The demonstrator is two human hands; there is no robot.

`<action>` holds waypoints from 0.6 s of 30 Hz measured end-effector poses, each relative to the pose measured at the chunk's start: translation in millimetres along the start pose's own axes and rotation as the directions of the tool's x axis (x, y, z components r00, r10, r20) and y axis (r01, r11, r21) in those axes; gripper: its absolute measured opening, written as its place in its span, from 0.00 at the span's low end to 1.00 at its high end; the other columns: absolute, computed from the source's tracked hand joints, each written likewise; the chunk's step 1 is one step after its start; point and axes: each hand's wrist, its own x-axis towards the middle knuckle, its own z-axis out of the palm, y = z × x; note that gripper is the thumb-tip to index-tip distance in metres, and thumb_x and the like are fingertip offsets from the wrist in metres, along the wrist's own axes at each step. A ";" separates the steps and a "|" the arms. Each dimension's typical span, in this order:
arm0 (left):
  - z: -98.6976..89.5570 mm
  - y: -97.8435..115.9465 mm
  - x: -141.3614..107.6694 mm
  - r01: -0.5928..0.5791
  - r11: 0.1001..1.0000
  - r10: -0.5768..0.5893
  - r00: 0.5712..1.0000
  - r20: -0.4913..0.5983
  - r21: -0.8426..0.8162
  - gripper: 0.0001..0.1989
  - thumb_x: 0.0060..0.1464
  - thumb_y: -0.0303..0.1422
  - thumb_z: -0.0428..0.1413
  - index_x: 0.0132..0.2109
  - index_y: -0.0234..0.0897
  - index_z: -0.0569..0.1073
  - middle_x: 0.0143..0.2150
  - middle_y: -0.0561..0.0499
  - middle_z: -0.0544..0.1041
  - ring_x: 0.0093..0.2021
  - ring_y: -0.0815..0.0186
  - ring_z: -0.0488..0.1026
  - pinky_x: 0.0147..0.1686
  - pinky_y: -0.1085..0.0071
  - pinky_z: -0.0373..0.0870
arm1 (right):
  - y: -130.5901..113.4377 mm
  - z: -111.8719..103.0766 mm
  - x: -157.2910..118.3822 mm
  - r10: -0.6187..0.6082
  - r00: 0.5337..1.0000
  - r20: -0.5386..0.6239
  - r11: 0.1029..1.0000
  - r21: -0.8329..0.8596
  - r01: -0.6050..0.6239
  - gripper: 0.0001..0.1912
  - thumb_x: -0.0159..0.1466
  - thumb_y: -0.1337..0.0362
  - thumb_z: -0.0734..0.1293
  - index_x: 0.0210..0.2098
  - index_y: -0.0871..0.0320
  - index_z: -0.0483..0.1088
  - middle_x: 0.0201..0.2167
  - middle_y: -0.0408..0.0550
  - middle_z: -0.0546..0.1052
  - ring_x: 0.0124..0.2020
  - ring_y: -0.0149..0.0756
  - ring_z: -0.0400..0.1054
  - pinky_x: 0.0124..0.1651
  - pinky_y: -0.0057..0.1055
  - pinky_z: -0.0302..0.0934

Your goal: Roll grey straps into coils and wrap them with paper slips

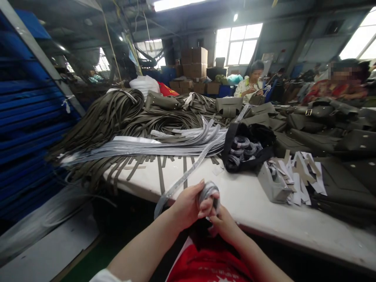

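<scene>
Close to the table's front edge, my left hand [188, 205] is wrapped round one side of a coiled grey strap [209, 189] in a clear wrapper. My right hand [219, 217] grips the coil's other side, its fingers touching those of my left hand. A long wrapped strap [188, 171] slants from the pile on the table down beside my left forearm; whether it joins the coil is hidden. Beyond my hands, a black bag [229, 156] holds several similar wrapped coils [241, 148]. A bundle of wrapped straps [141, 149] lies across the table to its left.
The white table [249, 199] bears dark strap bundles [100, 117] at the left and dark bags [340, 137] at the right. A grey bin [272, 184] with paper strips stands right of centre. Blue racks [26, 137] line the left. One person [248, 86] sits behind, another [331, 88] farther right.
</scene>
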 end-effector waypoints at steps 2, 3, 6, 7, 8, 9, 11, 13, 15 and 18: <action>2.0 11.9 2.0 -0.242 0.970 0.242 0.968 -0.068 0.015 0.22 0.64 0.44 0.45 0.42 0.29 0.74 0.19 0.58 0.62 0.18 0.73 0.62 0.37 0.69 0.70 | 8.6 7.3 1.8 0.057 0.997 0.045 0.997 0.058 -0.060 0.21 0.67 0.53 0.58 0.53 0.60 0.65 0.33 0.45 0.73 0.29 0.32 0.65 0.35 0.31 0.63; -1.5 15.9 3.5 -0.383 0.919 0.392 0.912 -0.118 0.094 0.21 0.64 0.43 0.45 0.45 0.30 0.73 0.22 0.57 0.65 0.21 0.71 0.65 0.42 0.66 0.70 | 8.6 7.7 0.4 0.080 0.990 0.113 0.993 0.075 -0.089 0.23 0.67 0.51 0.57 0.53 0.59 0.66 0.31 0.44 0.72 0.26 0.30 0.63 0.31 0.29 0.61; -29.6 18.0 9.2 -0.609 0.563 0.784 0.608 -0.128 0.558 0.21 0.63 0.45 0.47 0.49 0.33 0.71 0.31 0.50 0.72 0.36 0.62 0.72 0.54 0.59 0.63 | -7.3 -2.6 -12.3 0.068 0.890 0.450 0.981 0.130 -0.141 0.27 0.67 0.45 0.55 0.46 0.60 0.73 0.24 0.42 0.72 0.22 0.26 0.61 0.28 0.25 0.57; -42.6 15.2 11.1 -0.579 0.408 0.847 0.528 -0.056 0.706 0.22 0.61 0.48 0.48 0.48 0.33 0.72 0.34 0.47 0.73 0.40 0.59 0.72 0.55 0.57 0.62 | -15.7 -10.0 -17.6 0.036 0.839 0.543 0.977 0.157 -0.143 0.29 0.67 0.44 0.55 0.41 0.61 0.75 0.23 0.43 0.72 0.22 0.26 0.62 0.28 0.24 0.57; -55.4 10.6 12.6 -0.519 0.262 0.870 0.492 0.033 0.814 0.24 0.58 0.50 0.50 0.46 0.33 0.73 0.36 0.44 0.74 0.43 0.55 0.72 0.55 0.56 0.61 | -23.8 -19.4 -21.9 0.000 0.801 0.599 0.972 0.188 -0.140 0.30 0.66 0.43 0.56 0.37 0.62 0.77 0.22 0.44 0.72 0.22 0.26 0.63 0.28 0.24 0.57; -66.9 4.6 13.6 -0.452 0.143 0.853 0.508 0.122 0.880 0.26 0.55 0.53 0.51 0.43 0.33 0.74 0.36 0.41 0.75 0.44 0.52 0.72 0.54 0.55 0.62 | -30.9 -30.6 -24.5 -0.024 0.792 0.610 0.966 0.220 -0.139 0.32 0.65 0.42 0.56 0.34 0.63 0.77 0.21 0.44 0.72 0.22 0.26 0.63 0.27 0.23 0.57; -81.1 -10.8 13.5 -0.349 0.012 0.739 0.635 0.227 0.937 0.26 0.52 0.55 0.52 0.36 0.34 0.75 0.33 0.41 0.75 0.39 0.52 0.72 0.48 0.57 0.65 | -39.6 -56.1 -22.4 -0.009 0.854 0.520 0.956 0.256 -0.146 0.34 0.63 0.39 0.57 0.29 0.64 0.76 0.18 0.44 0.70 0.19 0.26 0.61 0.24 0.23 0.54; -81.1 -27.9 11.1 -0.270 0.022 0.577 0.790 0.208 0.963 0.23 0.55 0.52 0.49 0.28 0.37 0.74 0.26 0.44 0.73 0.30 0.57 0.71 0.40 0.62 0.66 | -39.8 -79.4 -12.8 0.081 0.946 0.313 0.973 0.180 -0.143 0.34 0.62 0.39 0.57 0.25 0.63 0.74 0.16 0.43 0.67 0.16 0.28 0.60 0.22 0.25 0.56; -70.8 -43.5 7.8 -0.157 0.159 0.420 0.904 0.078 0.975 0.27 0.60 0.50 0.44 0.21 0.38 0.71 0.19 0.49 0.68 0.23 0.63 0.66 0.32 0.67 0.64 | -34.4 -92.5 -3.0 0.096 0.995 0.040 0.994 -0.046 -0.094 0.27 0.61 0.43 0.61 0.28 0.63 0.74 0.21 0.48 0.72 0.23 0.34 0.67 0.31 0.32 0.64; -56.3 -58.1 4.9 0.030 0.574 0.184 0.969 -0.165 0.818 0.33 0.60 0.54 0.40 0.17 0.38 0.69 0.13 0.52 0.61 0.16 0.66 0.61 0.24 0.70 0.60 | -23.7 -84.2 2.5 -0.090 0.989 -0.118 0.943 -0.330 0.046 0.27 0.53 0.59 0.70 0.51 0.60 0.70 0.51 0.58 0.74 0.52 0.48 0.67 0.58 0.43 0.59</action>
